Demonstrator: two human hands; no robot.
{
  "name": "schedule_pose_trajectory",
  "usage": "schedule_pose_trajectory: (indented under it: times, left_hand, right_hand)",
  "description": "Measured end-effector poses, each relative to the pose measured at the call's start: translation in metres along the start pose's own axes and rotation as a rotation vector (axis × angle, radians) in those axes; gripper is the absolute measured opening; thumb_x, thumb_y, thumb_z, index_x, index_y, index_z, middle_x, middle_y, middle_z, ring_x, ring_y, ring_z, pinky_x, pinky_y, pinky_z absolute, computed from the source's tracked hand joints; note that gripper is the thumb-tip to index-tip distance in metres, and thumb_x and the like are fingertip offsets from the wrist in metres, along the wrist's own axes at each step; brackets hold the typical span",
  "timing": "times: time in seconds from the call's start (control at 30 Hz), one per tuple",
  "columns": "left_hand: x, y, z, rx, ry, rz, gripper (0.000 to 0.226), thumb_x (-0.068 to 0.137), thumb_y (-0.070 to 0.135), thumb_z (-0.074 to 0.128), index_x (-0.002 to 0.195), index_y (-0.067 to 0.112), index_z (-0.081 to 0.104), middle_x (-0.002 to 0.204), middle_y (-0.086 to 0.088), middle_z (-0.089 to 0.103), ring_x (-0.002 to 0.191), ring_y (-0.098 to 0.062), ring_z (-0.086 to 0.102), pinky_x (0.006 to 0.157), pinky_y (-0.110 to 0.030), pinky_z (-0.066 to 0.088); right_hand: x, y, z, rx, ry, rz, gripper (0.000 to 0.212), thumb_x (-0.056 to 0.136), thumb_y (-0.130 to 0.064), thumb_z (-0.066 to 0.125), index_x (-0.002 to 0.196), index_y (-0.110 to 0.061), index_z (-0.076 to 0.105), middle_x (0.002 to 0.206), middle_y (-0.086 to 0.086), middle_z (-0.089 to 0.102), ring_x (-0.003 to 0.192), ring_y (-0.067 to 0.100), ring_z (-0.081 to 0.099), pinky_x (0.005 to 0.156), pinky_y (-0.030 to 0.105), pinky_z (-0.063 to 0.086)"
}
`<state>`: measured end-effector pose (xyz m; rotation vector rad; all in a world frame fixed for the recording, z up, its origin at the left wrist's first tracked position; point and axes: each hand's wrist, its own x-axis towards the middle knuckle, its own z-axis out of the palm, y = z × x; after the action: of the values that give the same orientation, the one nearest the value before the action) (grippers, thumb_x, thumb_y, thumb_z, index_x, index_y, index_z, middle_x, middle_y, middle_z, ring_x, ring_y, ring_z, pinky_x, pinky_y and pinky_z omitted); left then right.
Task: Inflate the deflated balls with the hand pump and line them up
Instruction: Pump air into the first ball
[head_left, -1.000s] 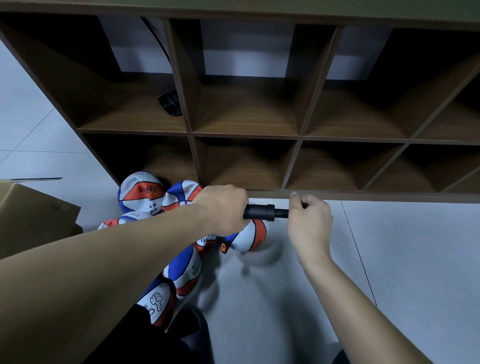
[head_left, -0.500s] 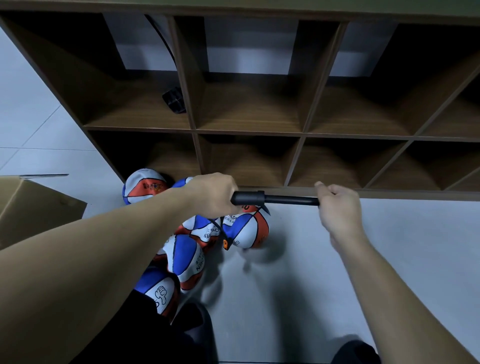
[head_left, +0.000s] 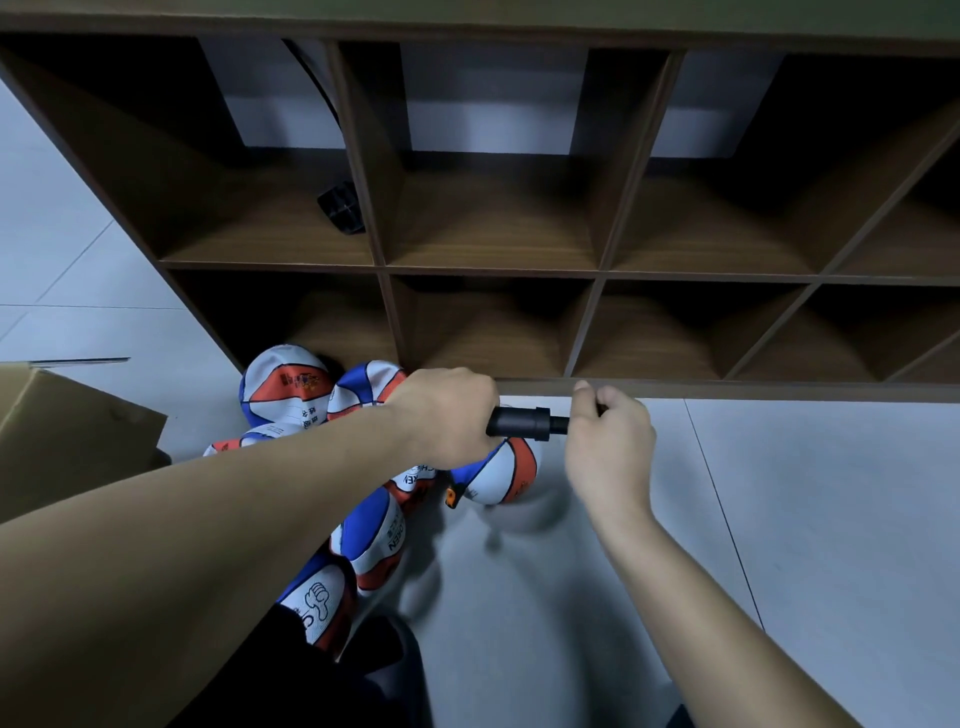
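left hand (head_left: 445, 415) wraps the barrel of the black cylindrical hand pump (head_left: 521, 422) at frame centre; right hand (head_left: 609, 443) grips its handle end, only a short length of rod showing. blue, white and orange panelled balls (head_left: 284, 387) cluster on the pale floor (head_left: 779, 519) lower left of centre, below the brown wooden cubby shelf (head_left: 488, 270).

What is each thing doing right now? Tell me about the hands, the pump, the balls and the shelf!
left hand: grips the pump barrel
right hand: grips the pump handle
pump: handle pushed nearly in
balls: piled on the floor
shelf: cubbies open
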<state>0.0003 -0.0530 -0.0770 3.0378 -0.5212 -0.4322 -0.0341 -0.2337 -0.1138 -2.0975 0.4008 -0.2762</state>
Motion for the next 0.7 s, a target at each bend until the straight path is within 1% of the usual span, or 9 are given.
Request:
schedule_pose_trajectory:
  times: [0.17, 0.27, 0.33, 0.43, 0.5, 0.57, 0.63, 0.7]
  left_hand:
    - [0.003, 0.006, 0.003, -0.003, 0.042, 0.056, 0.034, 0.098, 0.050, 0.060, 0.076, 0.025, 0.057, 0.070, 0.005, 0.061, 0.065, -0.019, 0.061, 0.052, -0.031, 0.037]
    - [0.005, 0.005, -0.001, -0.027, 0.030, 0.075, 0.033, 0.098, 0.052, 0.061, 0.078, 0.025, 0.062, 0.069, 0.006, 0.062, 0.065, -0.017, 0.061, 0.054, -0.031, 0.041]
    - [0.006, 0.001, -0.003, -0.061, -0.004, 0.068, 0.032, 0.097, 0.050, 0.065, 0.077, 0.025, 0.061, 0.069, 0.006, 0.063, 0.065, -0.016, 0.062, 0.056, -0.031, 0.046]
    - [0.006, -0.014, -0.007, -0.117, -0.066, 0.011, 0.031, 0.095, 0.050, 0.067, 0.076, 0.025, 0.063, 0.067, 0.004, 0.066, 0.064, -0.018, 0.065, 0.060, -0.034, 0.051]
    - [0.005, -0.023, -0.009, -0.127, -0.071, -0.021, 0.031, 0.095, 0.050, 0.068, 0.077, 0.024, 0.065, 0.068, 0.003, 0.067, 0.062, -0.019, 0.064, 0.060, -0.034, 0.053]
    - [0.005, -0.022, -0.010, -0.102, -0.038, -0.037, 0.026, 0.096, 0.046, 0.066, 0.078, 0.027, 0.063, 0.069, 0.003, 0.067, 0.063, -0.019, 0.065, 0.061, -0.034, 0.055]
    - [0.005, -0.014, -0.009, -0.037, 0.021, -0.043, 0.023, 0.095, 0.043, 0.063, 0.079, 0.027, 0.062, 0.071, 0.003, 0.065, 0.064, -0.021, 0.064, 0.060, -0.035, 0.055]
    - [0.005, -0.007, -0.007, -0.009, 0.048, -0.049, 0.024, 0.095, 0.044, 0.061, 0.080, 0.026, 0.062, 0.072, 0.003, 0.064, 0.065, -0.022, 0.063, 0.058, -0.033, 0.051]
  right_hand:
    - [0.002, -0.001, 0.003, 0.062, -0.057, 0.038, 0.053, 0.109, -0.035, 0.057, 0.064, -0.016, 0.037, 0.049, -0.007, 0.037, 0.053, 0.015, 0.035, 0.052, 0.033, 0.030]
    - [0.008, 0.000, 0.001, 0.095, -0.111, 0.061, 0.052, 0.107, -0.037, 0.060, 0.064, -0.014, 0.042, 0.046, -0.011, 0.037, 0.051, 0.014, 0.034, 0.054, 0.032, 0.030]
    - [0.015, 0.003, -0.003, 0.097, -0.133, 0.075, 0.051, 0.106, -0.039, 0.062, 0.066, -0.012, 0.046, 0.046, -0.010, 0.037, 0.051, 0.014, 0.033, 0.055, 0.033, 0.030]
    - [0.036, 0.014, -0.023, 0.079, -0.077, 0.092, 0.055, 0.104, -0.039, 0.064, 0.065, -0.009, 0.040, 0.050, -0.007, 0.031, 0.055, 0.021, 0.030, 0.057, 0.036, 0.026]
    - [0.051, 0.023, -0.039, 0.129, -0.014, 0.135, 0.056, 0.103, -0.037, 0.065, 0.066, -0.007, 0.036, 0.059, 0.002, 0.027, 0.059, 0.024, 0.027, 0.060, 0.038, 0.023]
    - [0.057, 0.027, -0.046, 0.142, 0.031, 0.162, 0.055, 0.104, -0.037, 0.063, 0.068, -0.007, 0.033, 0.062, 0.005, 0.024, 0.061, 0.025, 0.025, 0.061, 0.039, 0.021]
    - [0.055, 0.026, -0.042, 0.099, 0.071, 0.119, 0.055, 0.104, -0.037, 0.060, 0.068, -0.007, 0.031, 0.061, 0.004, 0.024, 0.061, 0.025, 0.026, 0.059, 0.039, 0.022]
    - [0.046, 0.020, -0.032, 0.045, 0.082, 0.067, 0.055, 0.105, -0.035, 0.058, 0.067, -0.007, 0.031, 0.059, 0.006, 0.027, 0.060, 0.026, 0.028, 0.058, 0.039, 0.024]
